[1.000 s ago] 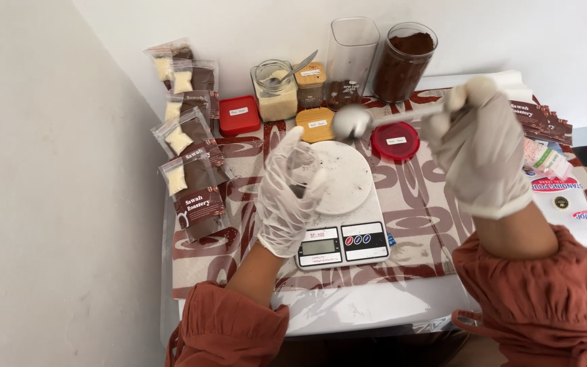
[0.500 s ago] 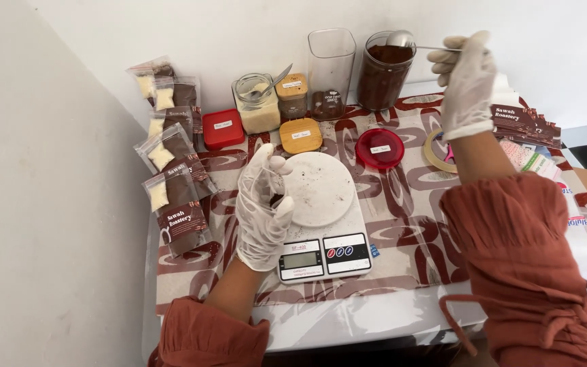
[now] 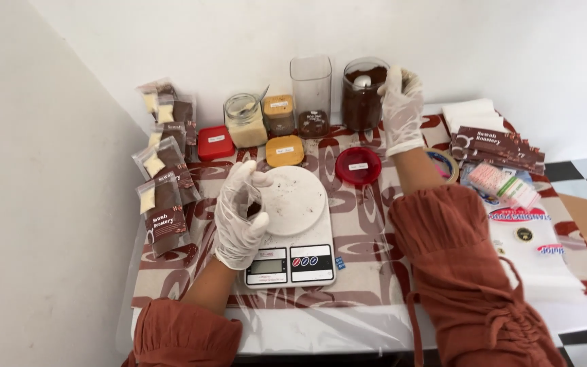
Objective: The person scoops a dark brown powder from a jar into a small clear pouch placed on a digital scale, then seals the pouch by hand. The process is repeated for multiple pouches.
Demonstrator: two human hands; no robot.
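Head view. The right hand (image 3: 401, 109), gloved, reaches to the far edge of the table (image 3: 375, 319) and closes its fingers on a spoon (image 3: 363, 81) at the mouth of the open jar (image 3: 363, 95) of dark brown powder. The spoon's bowl lies over the jar's opening; its handle, the long axis, runs right toward the hand and is mostly hidden by the glove. The jar stands upright in the back row, just right of a tall clear canister (image 3: 311, 87).

The left hand (image 3: 239, 214), also gloved, rests at the left rim of the scale (image 3: 292, 231), fingers curled around something small and dark; what it pinches cannot be told. The scale's round white plate (image 3: 293, 199) bears a few dark specks.

A red lid (image 3: 358, 166) lies flat between scale and jar; free cloth shows around it. Filled packets (image 3: 161, 183) line the left edge, beside the wall. Flat brown packets (image 3: 497, 146) and paper goods crowd the right side. The table carries a patterned red-and-white cloth under clear plastic, set in a white-walled corner.
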